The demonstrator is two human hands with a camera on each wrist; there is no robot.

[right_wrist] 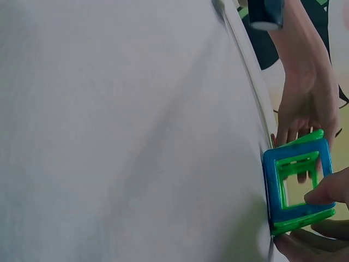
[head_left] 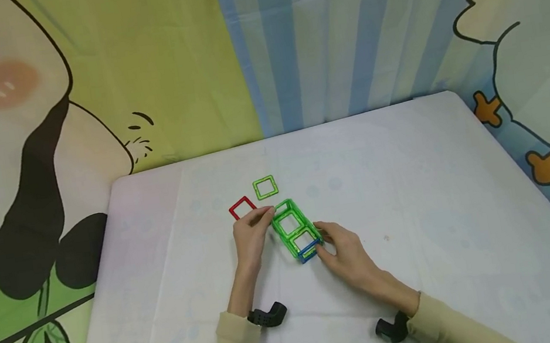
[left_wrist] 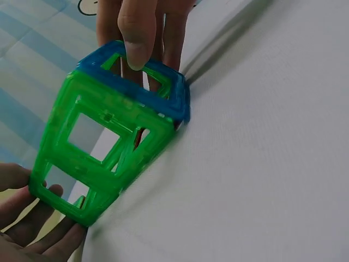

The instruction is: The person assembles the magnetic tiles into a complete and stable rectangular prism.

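Note:
A box of green square magnetic tiles (head_left: 297,232), two windows long, lies between the hands, its near end fitted with a blue square magnetic tile (right_wrist: 272,180). At the far left corner my left hand (head_left: 251,237) pinches the green end with thumb and fingers. My right hand (head_left: 347,252) grips the near end: its thumb presses on the blue tile in the right wrist view, while the other fingers lie along the side. Just beyond the left hand lies a red square magnetic tile (head_left: 237,204), partly covered by that hand. A loose green square magnetic tile (head_left: 256,191) lies farther back.
A white-covered table (head_left: 414,174) holds everything. Behind it hangs a cartoon-printed curtain (head_left: 173,62) with a panda on the left. Black wrist-worn devices (head_left: 269,316) sit at both cuffs.

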